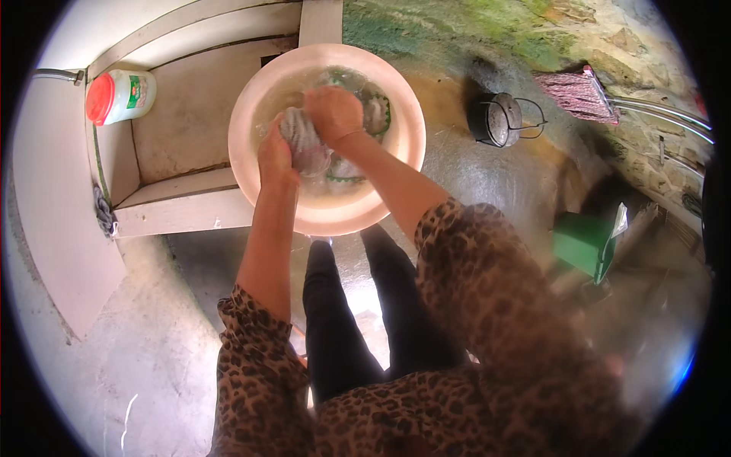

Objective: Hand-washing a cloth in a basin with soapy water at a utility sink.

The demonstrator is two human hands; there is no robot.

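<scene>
A round, pale pink plastic basin (327, 221) holds cloudy water with wet cloth in it. My left hand (276, 151) grips a bunched grey-white cloth (305, 143) over the water, fingers wrapped round its left side. Bent over the top right of that bundle is my right hand (336, 114), slightly blurred; its fingertips are hidden, and whether it pinches the cloth I cannot tell. Another pale cloth with a green scalloped edging (377, 114) lies in the water to the right. More of the green-edged fabric shows below my right wrist.
The basin rests partly on the edge of a tiled sink (194, 114). A white plastic jar with a red lid (120, 97) stands on its left rim. A dark pot with a wire handle (495, 120), a mop head (579, 94) and a green dustpan (583, 243) are to the right.
</scene>
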